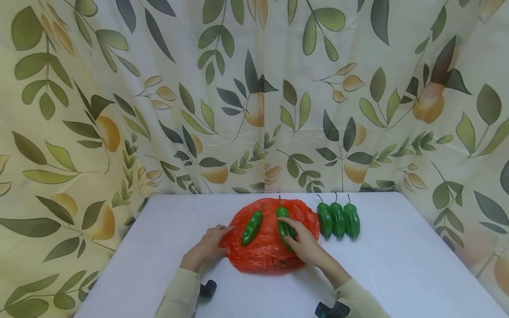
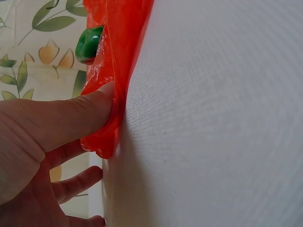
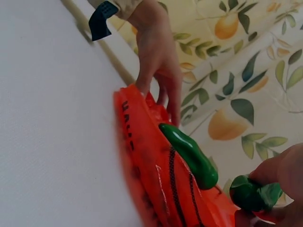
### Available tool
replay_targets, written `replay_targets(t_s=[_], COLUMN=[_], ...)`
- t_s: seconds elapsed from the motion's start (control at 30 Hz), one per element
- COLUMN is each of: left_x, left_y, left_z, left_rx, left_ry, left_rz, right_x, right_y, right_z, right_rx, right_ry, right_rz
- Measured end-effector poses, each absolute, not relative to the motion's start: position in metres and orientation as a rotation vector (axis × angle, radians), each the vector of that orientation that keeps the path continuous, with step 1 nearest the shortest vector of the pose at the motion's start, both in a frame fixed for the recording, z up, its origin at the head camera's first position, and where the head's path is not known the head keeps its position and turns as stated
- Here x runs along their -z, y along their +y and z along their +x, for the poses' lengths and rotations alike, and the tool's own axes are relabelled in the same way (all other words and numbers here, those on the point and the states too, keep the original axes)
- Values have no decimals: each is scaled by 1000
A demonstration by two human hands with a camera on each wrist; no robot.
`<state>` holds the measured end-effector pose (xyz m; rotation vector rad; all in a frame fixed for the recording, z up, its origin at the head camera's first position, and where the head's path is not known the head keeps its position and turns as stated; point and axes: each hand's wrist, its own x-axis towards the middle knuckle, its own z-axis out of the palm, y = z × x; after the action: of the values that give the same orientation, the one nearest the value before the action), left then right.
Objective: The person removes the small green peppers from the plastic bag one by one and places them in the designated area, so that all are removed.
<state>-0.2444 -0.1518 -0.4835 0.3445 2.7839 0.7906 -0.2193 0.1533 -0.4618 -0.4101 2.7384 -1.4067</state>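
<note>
A crumpled red plastic bag [image 1: 262, 258] lies flat near the middle of the white table, with two glossy green peppers on it. My right hand [image 1: 308, 245] holds the right-hand pepper [image 1: 282, 213] between thumb and fingers, its dark stem pointing away from me. The left-hand pepper [image 1: 252, 227] lies tilted on the bag, between my hands. At the bag's left edge, my left hand [image 1: 210, 243] touches the plastic with spread fingers. In the left wrist view its thumb [image 2: 90, 111] rests against the bag, the index finger passing partly out of sight behind it.
Three more green peppers [image 1: 338, 221] stand in a row just right of the bag, stems away from me. A leaf-and-fruit patterned curtain [image 1: 254, 110] hangs behind and beside the table [image 1: 397, 265]. Small black devices [image 1: 332, 310] sit at both wrists.
</note>
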Motion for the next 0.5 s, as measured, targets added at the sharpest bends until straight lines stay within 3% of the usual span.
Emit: replay_targets(t_s=[0.5], left_x=[485], left_y=[-153], left_z=[-246], left_rx=[-788], left_ry=[2784], left_rz=[360], right_x=[448], right_y=[175], right_z=[-213], right_rx=[1420], right_ry=[2675], right_rz=[-614])
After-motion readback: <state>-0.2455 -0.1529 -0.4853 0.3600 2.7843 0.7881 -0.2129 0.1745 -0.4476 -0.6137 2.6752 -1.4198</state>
